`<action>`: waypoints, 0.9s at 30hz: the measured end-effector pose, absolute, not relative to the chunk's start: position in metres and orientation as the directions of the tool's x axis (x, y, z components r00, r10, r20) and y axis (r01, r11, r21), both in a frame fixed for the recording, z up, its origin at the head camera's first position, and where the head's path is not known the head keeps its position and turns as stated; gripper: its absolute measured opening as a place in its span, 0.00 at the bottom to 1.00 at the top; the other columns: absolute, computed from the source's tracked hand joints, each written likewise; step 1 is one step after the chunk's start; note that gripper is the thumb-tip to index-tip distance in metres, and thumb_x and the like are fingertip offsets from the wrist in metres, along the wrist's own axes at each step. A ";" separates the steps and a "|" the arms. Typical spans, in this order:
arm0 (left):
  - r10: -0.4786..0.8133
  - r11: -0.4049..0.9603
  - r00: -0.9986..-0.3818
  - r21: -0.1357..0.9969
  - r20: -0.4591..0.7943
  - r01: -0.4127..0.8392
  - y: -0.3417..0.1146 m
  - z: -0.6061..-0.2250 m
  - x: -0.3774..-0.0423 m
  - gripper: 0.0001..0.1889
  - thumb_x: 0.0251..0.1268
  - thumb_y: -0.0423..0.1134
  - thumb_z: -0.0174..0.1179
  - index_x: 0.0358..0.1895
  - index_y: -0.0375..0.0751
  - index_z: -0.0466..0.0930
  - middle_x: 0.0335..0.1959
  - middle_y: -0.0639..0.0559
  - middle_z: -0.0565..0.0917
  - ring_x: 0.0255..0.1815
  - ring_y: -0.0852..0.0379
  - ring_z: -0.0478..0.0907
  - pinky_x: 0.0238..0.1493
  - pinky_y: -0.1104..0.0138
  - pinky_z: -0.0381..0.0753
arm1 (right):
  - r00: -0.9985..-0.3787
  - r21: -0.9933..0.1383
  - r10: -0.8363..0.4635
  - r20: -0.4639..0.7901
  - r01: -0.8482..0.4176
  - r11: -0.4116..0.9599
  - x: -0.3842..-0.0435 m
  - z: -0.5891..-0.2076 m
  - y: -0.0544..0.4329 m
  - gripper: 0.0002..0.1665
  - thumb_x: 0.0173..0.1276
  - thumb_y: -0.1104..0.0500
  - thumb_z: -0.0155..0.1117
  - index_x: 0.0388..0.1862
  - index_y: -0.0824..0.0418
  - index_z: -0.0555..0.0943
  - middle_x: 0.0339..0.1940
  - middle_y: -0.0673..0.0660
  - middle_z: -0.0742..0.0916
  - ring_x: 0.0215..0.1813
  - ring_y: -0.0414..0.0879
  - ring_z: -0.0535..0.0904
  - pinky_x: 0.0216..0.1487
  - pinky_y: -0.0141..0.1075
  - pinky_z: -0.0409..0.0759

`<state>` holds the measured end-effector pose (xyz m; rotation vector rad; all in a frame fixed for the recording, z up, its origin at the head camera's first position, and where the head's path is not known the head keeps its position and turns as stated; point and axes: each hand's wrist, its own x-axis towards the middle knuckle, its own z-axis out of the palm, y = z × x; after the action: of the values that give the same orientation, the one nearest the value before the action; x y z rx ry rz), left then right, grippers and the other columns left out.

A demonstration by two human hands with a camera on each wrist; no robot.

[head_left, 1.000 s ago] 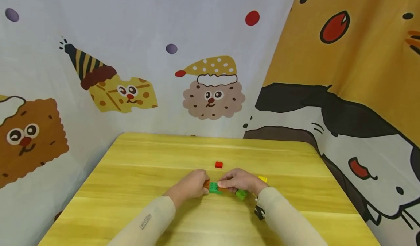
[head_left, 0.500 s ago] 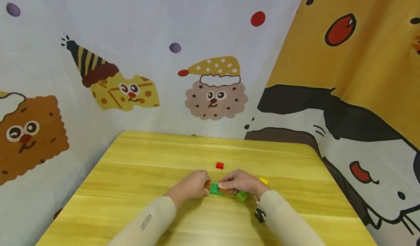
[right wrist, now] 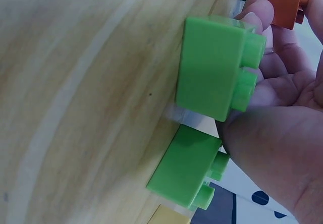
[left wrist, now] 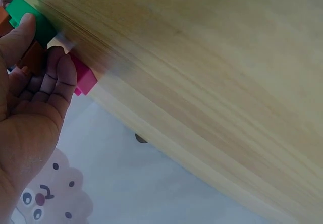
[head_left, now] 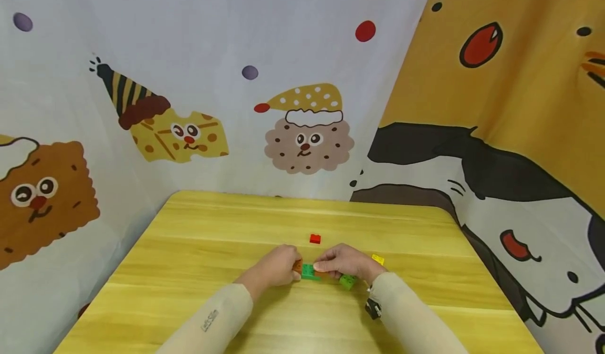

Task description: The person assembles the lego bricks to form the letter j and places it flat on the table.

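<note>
My left hand (head_left: 279, 266) pinches an orange building brick (head_left: 297, 266) against the left side of a green brick (head_left: 308, 271). In the left wrist view the thumb also lies on that green brick (left wrist: 43, 24). On the right, my right hand (head_left: 347, 262) grips a second orange brick (head_left: 320, 273), thumb on top, at the green brick's right end. The right wrist view shows this orange brick (right wrist: 283, 2) between thumb and fingers. Beside that hand stand two light green bricks, a nearer one (right wrist: 209, 65) and a further one (right wrist: 186, 166); its fingers overlap the nearer.
A red brick (head_left: 315, 238) lies on the wooden table (head_left: 212, 228) beyond the hands. By the right wrist is a yellow brick (head_left: 378, 259). A printed curtain (head_left: 302, 39) hangs behind the table's far edge.
The head view shifts slightly. Both hands keep their places on the bricks, and the loose bricks stay where they were.
</note>
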<state>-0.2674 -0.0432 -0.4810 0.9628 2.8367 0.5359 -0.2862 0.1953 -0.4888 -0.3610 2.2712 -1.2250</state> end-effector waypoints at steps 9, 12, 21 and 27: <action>0.605 0.724 -0.795 0.389 0.035 0.569 -0.048 -0.484 -0.267 0.11 0.58 0.43 0.73 0.28 0.45 0.80 0.25 0.59 0.73 0.25 0.62 0.66 0.26 0.69 0.68 | -0.821 -0.835 -0.476 -0.316 0.002 0.550 -0.285 -0.486 0.193 0.18 0.65 0.43 0.70 0.45 0.54 0.88 0.24 0.55 0.83 0.26 0.45 0.74 0.29 0.38 0.77; 0.618 0.718 -0.785 0.384 0.033 0.581 -0.048 -0.484 -0.265 0.13 0.59 0.43 0.73 0.25 0.47 0.77 0.23 0.60 0.71 0.24 0.62 0.64 0.24 0.70 0.66 | -0.818 -0.832 -0.476 -0.324 0.007 0.555 -0.285 -0.487 0.193 0.17 0.65 0.44 0.71 0.44 0.54 0.89 0.22 0.54 0.82 0.25 0.45 0.73 0.28 0.37 0.75; 0.635 0.733 -0.772 0.302 0.019 0.610 -0.046 -0.479 -0.260 0.15 0.58 0.42 0.73 0.22 0.46 0.75 0.19 0.60 0.69 0.21 0.63 0.63 0.24 0.69 0.66 | -0.820 -0.827 -0.474 -0.320 -0.002 0.563 -0.283 -0.490 0.192 0.17 0.63 0.42 0.72 0.43 0.51 0.89 0.23 0.52 0.82 0.26 0.44 0.73 0.28 0.36 0.75; 0.633 0.743 -0.774 0.274 0.007 0.611 -0.043 -0.477 -0.259 0.14 0.57 0.41 0.72 0.22 0.46 0.75 0.20 0.60 0.71 0.23 0.62 0.66 0.27 0.69 0.69 | -0.828 -0.829 -0.463 -0.318 0.006 0.559 -0.281 -0.489 0.194 0.18 0.63 0.42 0.72 0.44 0.51 0.89 0.25 0.53 0.83 0.26 0.44 0.74 0.28 0.37 0.75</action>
<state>-0.2589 -0.0425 -0.4770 1.0197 2.8512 0.4020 -0.2808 0.1936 -0.4889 -0.3663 2.2843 -1.2176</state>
